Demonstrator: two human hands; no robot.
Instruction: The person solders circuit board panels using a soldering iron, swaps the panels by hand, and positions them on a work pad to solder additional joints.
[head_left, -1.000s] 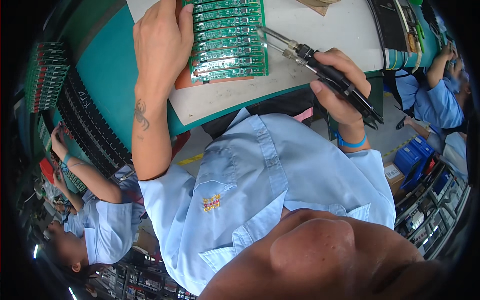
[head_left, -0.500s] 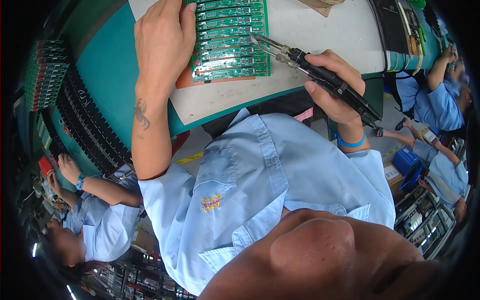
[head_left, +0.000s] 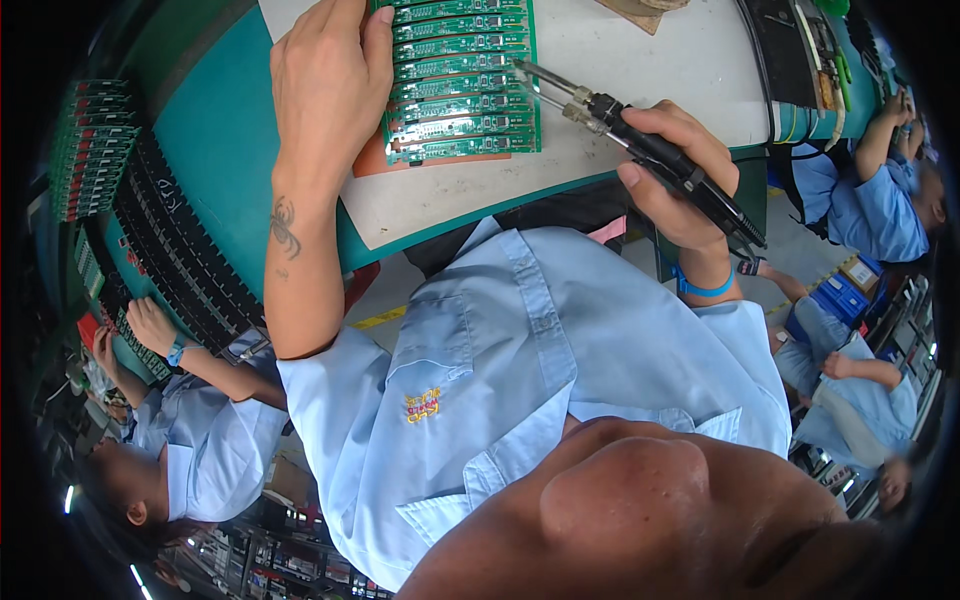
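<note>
A green circuit board panel [head_left: 465, 95], made of several long narrow boards side by side, lies on a pale sheet at the table's near part. My left hand [head_left: 330, 75] holds the panel at its left edge, thumb along the edge; the fingertips run out of view at the top. In my right hand [head_left: 685, 165] is a black soldering iron [head_left: 665, 160], gripped like a pen, its two thin metal prongs pointing up-left. The prong tips are over the panel's right part; whether they touch it I cannot tell.
Under the panel shows an orange-brown board [head_left: 372, 158] on the pale sheet [head_left: 400, 205]. Black slotted racks [head_left: 185, 235] and stacked green boards [head_left: 95, 150] stand at left. A brown piece [head_left: 640, 12] lies far back. A co-worker [head_left: 215, 440] sits at left, others at right.
My right hand has drawn the soldering iron slightly to the right; its tips moved a little way along the panel. My left hand and the panel stay put. Co-workers at both sides have shifted.
</note>
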